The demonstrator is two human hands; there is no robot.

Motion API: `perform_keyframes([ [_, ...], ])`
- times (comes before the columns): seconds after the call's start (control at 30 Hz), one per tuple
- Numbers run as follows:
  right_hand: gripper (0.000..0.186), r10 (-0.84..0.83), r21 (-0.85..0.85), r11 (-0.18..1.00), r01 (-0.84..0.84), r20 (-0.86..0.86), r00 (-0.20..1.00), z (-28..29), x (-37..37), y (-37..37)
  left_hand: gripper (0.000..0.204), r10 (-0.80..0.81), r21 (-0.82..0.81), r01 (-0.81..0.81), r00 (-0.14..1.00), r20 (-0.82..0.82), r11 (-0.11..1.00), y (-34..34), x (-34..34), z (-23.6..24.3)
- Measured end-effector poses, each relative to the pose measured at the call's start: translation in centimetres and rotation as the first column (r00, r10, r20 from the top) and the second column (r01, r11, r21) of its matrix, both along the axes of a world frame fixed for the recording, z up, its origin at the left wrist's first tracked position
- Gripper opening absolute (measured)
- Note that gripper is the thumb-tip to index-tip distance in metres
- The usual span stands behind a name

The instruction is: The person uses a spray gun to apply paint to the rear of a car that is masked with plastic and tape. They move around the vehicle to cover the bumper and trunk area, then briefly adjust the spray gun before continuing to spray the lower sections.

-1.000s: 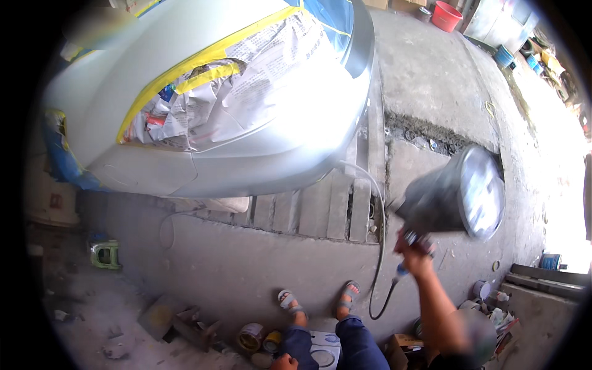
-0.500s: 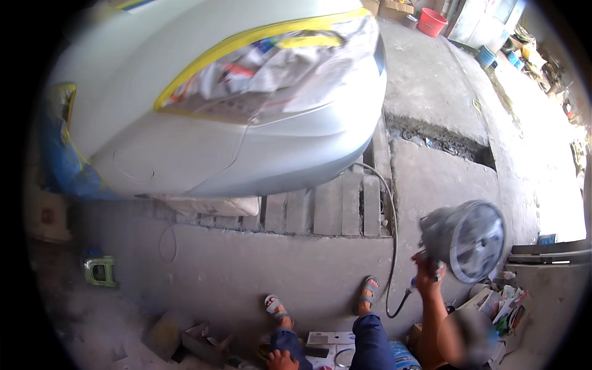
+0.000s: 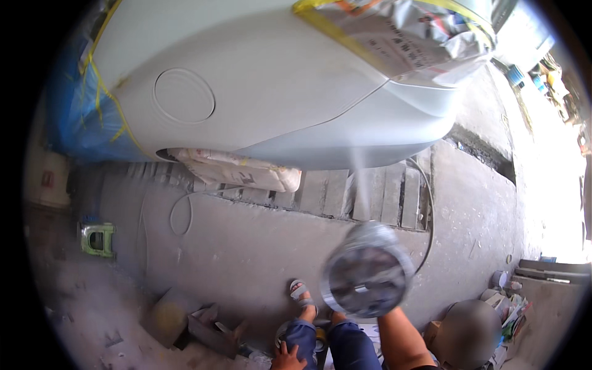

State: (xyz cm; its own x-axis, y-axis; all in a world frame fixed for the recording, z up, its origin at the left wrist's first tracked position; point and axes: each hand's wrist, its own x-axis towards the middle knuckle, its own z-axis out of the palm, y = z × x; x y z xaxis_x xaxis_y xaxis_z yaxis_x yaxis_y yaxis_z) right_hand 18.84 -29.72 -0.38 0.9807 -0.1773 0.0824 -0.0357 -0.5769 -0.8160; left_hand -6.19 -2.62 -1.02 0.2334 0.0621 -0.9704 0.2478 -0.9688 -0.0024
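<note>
My right hand [image 3: 392,316], mostly hidden behind the cup, grips a spray gun [image 3: 369,271] with a large, round, clear-topped cup. A pale mist runs from the gun toward the lower edge of a white car body [image 3: 277,80]. The gun stands apart from that panel. Yellow tape and printed paper [image 3: 407,43] mask an area at the car's corner, and blue plastic film [image 3: 86,123] covers the left side. My left hand [image 3: 288,357] rests on my left thigh, fingers spread and holding nothing.
A hose [image 3: 430,209] curves over the floor on the right. Below the car lie a paper-wrapped bundle [image 3: 246,171] and slats [image 3: 314,191]. A green stool [image 3: 97,239] stands at left. Boxes [image 3: 209,330] and papers [image 3: 509,314] flank my legs.
The spray gun has swung left from the far right, and mist now shows at the panel. The view has shifted left along the car. My left hand stays on the thigh.
</note>
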Motion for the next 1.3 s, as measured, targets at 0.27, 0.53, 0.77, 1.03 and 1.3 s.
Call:
perform_keyframes([
  [0.27,0.046,0.426,0.099,0.89,-0.445,0.17,0.889,-3.1,2.6,12.5,0.075,0.171,0.152,-0.188,0.979,0.115,0.97,2.8,2.0,0.9],
  [0.53,0.054,0.143,-0.04,0.989,-0.14,0.079,0.987,0.2,1.4,11.8,0.074,0.042,0.167,-0.062,0.992,0.122,0.984,13.0,-1.9,-4.7],
  [0.77,0.051,-0.175,-0.127,0.975,0.182,0.067,0.982,0.9,2.4,15.4,0.058,0.067,0.013,-0.077,0.93,0.36,0.997,19.2,0.3,-5.4],
  [1.03,0.048,0.26,-0.029,0.966,-0.259,0.07,0.963,-0.3,4.0,28.2,0.046,0.079,0.034,-0.1,0.921,0.381,0.994,21.5,1.8,-4.4],
  [1.3,0.03,-0.048,0.082,0.995,0.052,-0.052,0.998,1.6,0.8,25.0,0.044,0.149,-0.043,-0.144,0.899,0.412,0.989,23.4,2.9,-4.3],
])
